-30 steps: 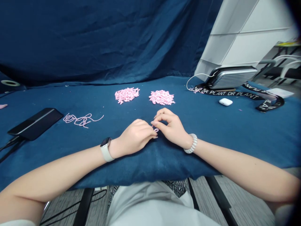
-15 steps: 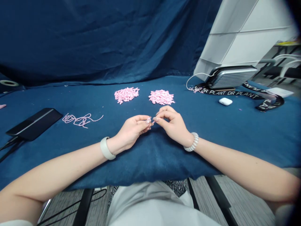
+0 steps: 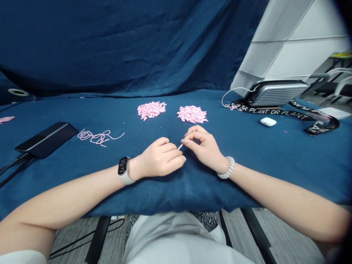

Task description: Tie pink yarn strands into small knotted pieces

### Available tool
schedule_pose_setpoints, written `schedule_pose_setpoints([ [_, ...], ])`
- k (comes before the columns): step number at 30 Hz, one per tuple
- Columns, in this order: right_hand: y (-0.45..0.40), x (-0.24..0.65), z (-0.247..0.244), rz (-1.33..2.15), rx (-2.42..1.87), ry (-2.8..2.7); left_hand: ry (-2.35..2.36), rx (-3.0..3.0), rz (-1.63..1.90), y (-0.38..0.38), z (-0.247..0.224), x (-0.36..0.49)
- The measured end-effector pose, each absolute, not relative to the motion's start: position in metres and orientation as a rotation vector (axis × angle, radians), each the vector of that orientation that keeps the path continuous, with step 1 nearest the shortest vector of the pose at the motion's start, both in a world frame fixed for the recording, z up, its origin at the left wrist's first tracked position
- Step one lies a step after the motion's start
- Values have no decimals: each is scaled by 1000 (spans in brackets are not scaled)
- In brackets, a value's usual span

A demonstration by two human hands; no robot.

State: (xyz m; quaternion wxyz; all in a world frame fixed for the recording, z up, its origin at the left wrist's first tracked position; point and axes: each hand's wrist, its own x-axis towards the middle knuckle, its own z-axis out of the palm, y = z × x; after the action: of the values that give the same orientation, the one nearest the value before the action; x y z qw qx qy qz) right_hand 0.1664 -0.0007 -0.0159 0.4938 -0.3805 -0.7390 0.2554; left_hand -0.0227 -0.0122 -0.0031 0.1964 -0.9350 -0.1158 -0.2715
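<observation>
My left hand (image 3: 162, 158) is closed, knuckles up, around one end of a short pink strand (image 3: 180, 146). The strand's other end is pinched between the thumb and a fingertip of my right hand (image 3: 202, 146). Both hands are close together above the blue cloth, near its front edge. Beyond them lie two heaps of small pink pieces, a left heap (image 3: 151, 110) and a right heap (image 3: 192, 114). A loose tangle of pink string (image 3: 97, 137) rests to the left of my left hand.
A black device (image 3: 46, 140) with cables lies at left. On the right are a white earbud case (image 3: 268, 122), a black lettered strap (image 3: 275, 112) and a ribbed silver case (image 3: 279, 93) with a white cable. Blue fabric (image 3: 123, 47) hangs behind.
My left hand has turned over from a fingertip pinch to knuckles up, bringing the watch face into view. My right hand keeps its pinch. The whole view has shifted slightly.
</observation>
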Motion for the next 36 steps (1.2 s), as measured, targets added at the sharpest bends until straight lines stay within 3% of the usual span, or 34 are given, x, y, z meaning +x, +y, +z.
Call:
schedule_pose_setpoints([
  [8,0,166,-17,628,-944,-1810,-219,-2453,-533,-17,-3,-18],
  [22,0,166,-18,641,-949,-1823,-350,-2705,-643,-15,-6,-19],
  [25,0,166,-18,654,-945,-1815,-663,-2881,-929,-15,-9,-16],
  [30,2,167,-17,676,-967,-1777,-1697,-3024,-1857,-14,-8,-9],
  [36,0,167,-16,668,-952,-1776,-2186,-3079,-2333,-10,-8,-4],
])
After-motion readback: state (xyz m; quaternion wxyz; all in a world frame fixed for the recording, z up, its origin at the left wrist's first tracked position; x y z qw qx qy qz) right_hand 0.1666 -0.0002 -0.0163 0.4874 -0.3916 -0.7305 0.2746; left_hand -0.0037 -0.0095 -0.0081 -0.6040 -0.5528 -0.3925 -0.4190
